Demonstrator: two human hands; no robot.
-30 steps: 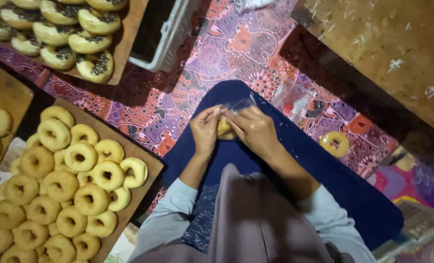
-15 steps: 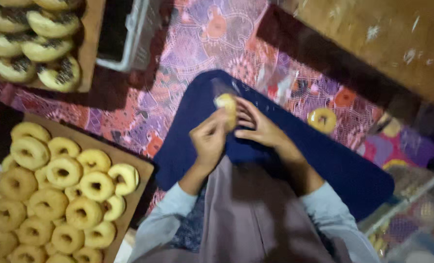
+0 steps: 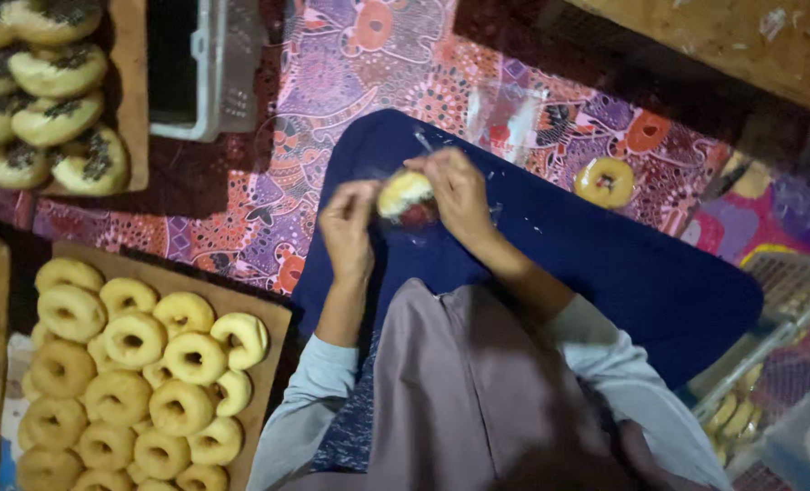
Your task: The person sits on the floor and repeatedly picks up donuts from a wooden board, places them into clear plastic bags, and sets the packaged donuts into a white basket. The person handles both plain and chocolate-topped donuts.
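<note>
A pale yellow ring doughnut (image 3: pixel 403 193) in a clear plastic wrapper is held above my lap, over the dark blue cloth (image 3: pixel 605 264). My right hand (image 3: pixel 455 186) pinches the wrapper at its top right edge. My left hand (image 3: pixel 349 223) grips the left side of the same wrapped doughnut. Both hands sit close together, fingers curled around it. A loose strip of clear plastic sticks up above my right hand.
A wooden board (image 3: pixel 269 332) with several plain ring doughnuts lies at lower left. Topped doughnuts (image 3: pixel 55 68) sit on another board at top left, beside a grey crate (image 3: pixel 219 91). One wrapped doughnut (image 3: pixel 605 182) lies on the patterned mat (image 3: pixel 350 73). A clear container (image 3: pixel 769 364) stands at right.
The view has shifted and come closer. My hands have stayed together on the doughnut, lifting and turning it in its wrapper; my right hand now pinches the top of the plastic.
</note>
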